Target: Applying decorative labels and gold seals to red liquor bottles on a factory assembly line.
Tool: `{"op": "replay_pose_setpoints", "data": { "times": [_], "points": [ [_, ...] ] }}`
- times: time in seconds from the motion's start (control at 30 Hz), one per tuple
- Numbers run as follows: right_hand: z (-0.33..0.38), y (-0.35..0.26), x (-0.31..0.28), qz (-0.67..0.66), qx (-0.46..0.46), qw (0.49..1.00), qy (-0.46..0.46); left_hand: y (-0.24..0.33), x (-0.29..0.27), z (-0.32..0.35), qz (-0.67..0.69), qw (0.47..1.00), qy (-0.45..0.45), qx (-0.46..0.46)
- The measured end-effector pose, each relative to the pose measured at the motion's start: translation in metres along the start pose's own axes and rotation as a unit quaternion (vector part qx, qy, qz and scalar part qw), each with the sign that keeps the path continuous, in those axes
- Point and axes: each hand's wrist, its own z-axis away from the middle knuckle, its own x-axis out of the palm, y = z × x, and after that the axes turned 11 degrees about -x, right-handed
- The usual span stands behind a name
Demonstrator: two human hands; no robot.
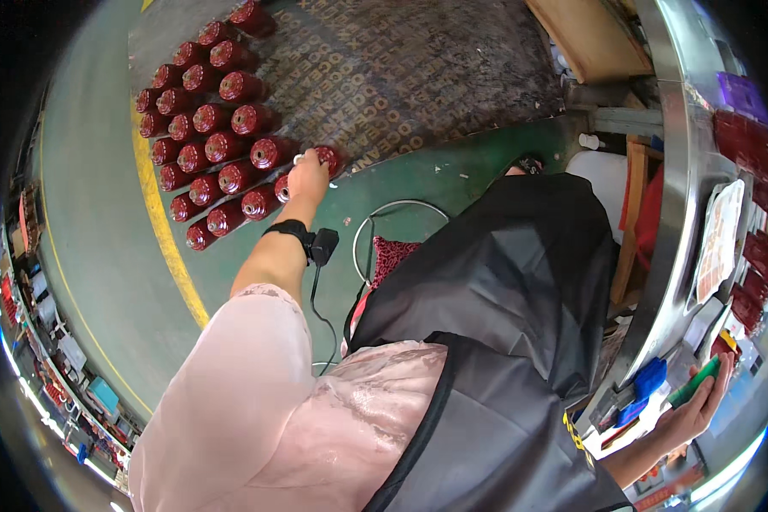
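Several glossy dark red cylindrical pieces [229,179], each with a rounded end and a small central hole, stand in rows at the upper left. At the near right corner of the rows, my left hand [307,175] is closed at one dark red cylindrical piece [328,160]. The hand partly covers that piece, and a small white ring-like thing shows by the fingers. Far to the right, over the workbench, my right hand [700,401] holds a flat green piece [695,381] between thumb and fingers. Its fingers are partly hidden by the tilt of the hand.
A dark printed board [418,77] lies on the green floor [94,222], beside a yellow line [164,230]. A metal-edged workbench [670,213] runs along my right, with a printed sheet [719,241] and a blue object [648,380]. A white hoop [405,203] lies near my legs.
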Motion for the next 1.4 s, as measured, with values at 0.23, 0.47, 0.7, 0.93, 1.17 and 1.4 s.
{"op": "replay_pose_setpoints", "data": {
  "times": [0.23, 0.47, 0.7, 0.93, 1.17, 1.4],
  "points": [
    [-0.013, 0.005, -0.014, 0.046, 0.03, 0.998, 0.012, -0.009, 0.016, -0.004, 0.087, 0.996, -0.031, 0.012],
    [-0.083, 0.029, -0.042, -0.016, 0.014, 0.997, 0.07, 0.006, 0.011, 0.0, 0.003, 0.999, -0.03, -0.027],
    [-0.245, 0.039, 0.038, 0.017, -0.251, 0.968, 0.006, 0.081, -0.059, 0.014, 0.176, 0.961, -0.007, 0.212],
    [-0.311, 0.042, 0.098, 0.113, -0.26, 0.958, 0.049, 0.192, -0.195, 0.105, 0.328, 0.886, 0.021, 0.327],
    [-0.291, 0.034, 0.097, 0.008, -0.185, 0.982, 0.049, 0.299, -0.278, 0.172, 0.353, 0.756, 0.045, 0.55],
    [-0.191, 0.012, -0.027, -0.115, -0.298, 0.934, 0.163, 0.416, -0.329, 0.258, 0.322, 0.631, 0.045, 0.704]
  ]
}}
